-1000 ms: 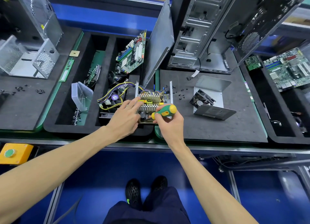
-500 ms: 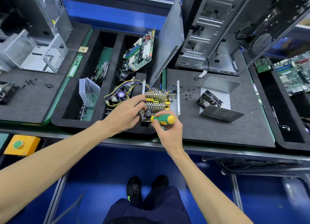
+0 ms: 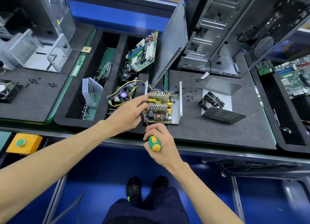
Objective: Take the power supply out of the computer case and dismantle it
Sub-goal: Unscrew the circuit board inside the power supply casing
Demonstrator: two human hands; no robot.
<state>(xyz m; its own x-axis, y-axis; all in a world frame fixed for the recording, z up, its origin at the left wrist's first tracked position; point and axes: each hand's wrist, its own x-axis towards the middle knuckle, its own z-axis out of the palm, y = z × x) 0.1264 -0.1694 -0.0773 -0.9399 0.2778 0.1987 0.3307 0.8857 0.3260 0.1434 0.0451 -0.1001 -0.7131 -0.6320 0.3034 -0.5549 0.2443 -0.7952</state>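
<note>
Just left of the left hand [image 3: 129, 113], a bundle of yellow and black cables [image 3: 123, 93] trails from the opened power supply [image 3: 163, 104], which sits on the dark mat [image 3: 209, 126] at the bench's near edge. The left hand grips the unit's left side, fingers curled against the finned heatsinks. Just below the unit, the right hand [image 3: 161, 143] is wrapped around a green-and-yellow screwdriver [image 3: 154, 143], its shaft angled up to the board's near-left corner. Right of both hands lie loose black screws [image 3: 188, 96] and a removed metal cover with a fan [image 3: 218, 103].
</note>
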